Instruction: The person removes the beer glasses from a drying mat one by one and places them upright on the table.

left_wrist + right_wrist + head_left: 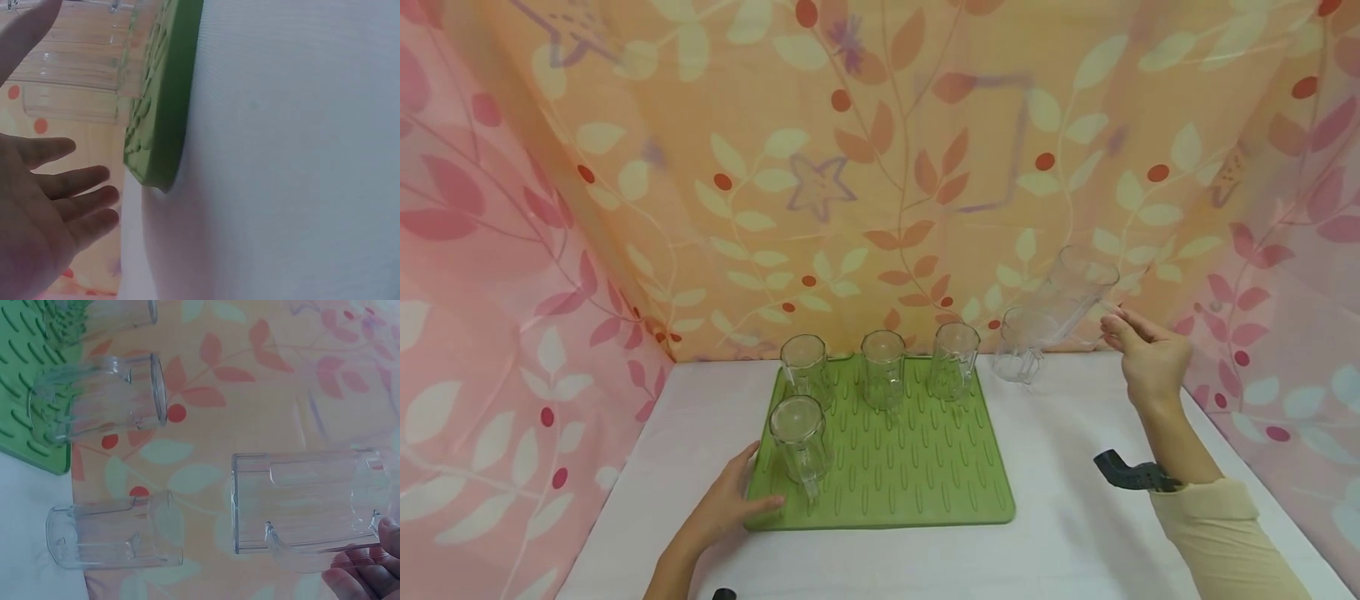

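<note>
My right hand (1153,362) grips a clear glass mug (1078,287) by its handle, holding it tilted in the air at the back right. In the right wrist view, fingertips and thumb close on the handle of this mug (312,503). Below and left of it, another glass mug (1018,360) stands on the white table. My left hand (722,504), fingers spread, is at the left edge of a green ridged mat (917,483), near the front-left glass mug (801,437). The left wrist view shows that palm (37,219) holding nothing.
Along the mat's back edge stand a left glass mug (805,367), a middle one (883,371) and a right one (955,362). White cloth covers the table (925,562). A patterned curtain (880,167) hangs close behind the mat, with pink side panels (497,333).
</note>
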`<state>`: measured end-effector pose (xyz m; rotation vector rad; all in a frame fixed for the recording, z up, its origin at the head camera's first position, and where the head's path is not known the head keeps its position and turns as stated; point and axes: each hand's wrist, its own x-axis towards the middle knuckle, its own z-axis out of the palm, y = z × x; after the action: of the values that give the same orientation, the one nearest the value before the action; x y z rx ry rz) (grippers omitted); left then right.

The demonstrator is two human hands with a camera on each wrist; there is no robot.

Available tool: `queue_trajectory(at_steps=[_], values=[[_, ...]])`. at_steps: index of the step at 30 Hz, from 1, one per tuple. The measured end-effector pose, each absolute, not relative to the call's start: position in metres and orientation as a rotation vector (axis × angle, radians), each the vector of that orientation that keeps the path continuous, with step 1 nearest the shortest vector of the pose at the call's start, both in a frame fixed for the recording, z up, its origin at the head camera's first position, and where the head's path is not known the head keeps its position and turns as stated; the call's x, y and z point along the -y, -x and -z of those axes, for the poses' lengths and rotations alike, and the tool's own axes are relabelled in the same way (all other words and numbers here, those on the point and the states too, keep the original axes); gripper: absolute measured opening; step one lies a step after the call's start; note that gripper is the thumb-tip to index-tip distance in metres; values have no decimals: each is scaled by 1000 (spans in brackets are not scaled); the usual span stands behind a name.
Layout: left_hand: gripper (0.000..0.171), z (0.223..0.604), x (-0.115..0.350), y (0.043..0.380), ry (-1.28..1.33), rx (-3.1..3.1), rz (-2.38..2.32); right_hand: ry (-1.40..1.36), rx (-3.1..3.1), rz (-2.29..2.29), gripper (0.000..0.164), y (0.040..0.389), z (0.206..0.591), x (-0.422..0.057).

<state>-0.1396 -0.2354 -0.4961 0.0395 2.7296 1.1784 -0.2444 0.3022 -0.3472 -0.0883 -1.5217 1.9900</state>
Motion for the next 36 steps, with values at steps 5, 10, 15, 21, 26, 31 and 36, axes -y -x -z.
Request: queue_trajectory(at_steps=[5, 10, 15, 21, 26, 31, 36], values=[[108, 502, 237, 140, -99, -2719, -1184, 89, 1522, -1945, 27, 246, 348, -307], [111, 503, 235, 138, -37, -2697, -1123, 128, 1523, -1937, 36, 248, 350, -312], [111, 502, 233, 138, -37, -2718, -1070, 194, 1558, -1907, 38, 251, 354, -318], [112, 505, 235, 137, -50, -2728, -1071, 233, 1516, -1900, 32, 253, 358, -324], [115, 508, 237, 138, -50, -2752, -1012, 270, 1491, -1895, 31, 255, 361, -328], [118, 507, 237, 139, -47, -2777, -924, 307, 1501, -1850, 31, 258, 364, -334], [119, 507, 237, 137, -65, -2785, -895, 349, 1567, -1768, 33, 262, 370, -340]])
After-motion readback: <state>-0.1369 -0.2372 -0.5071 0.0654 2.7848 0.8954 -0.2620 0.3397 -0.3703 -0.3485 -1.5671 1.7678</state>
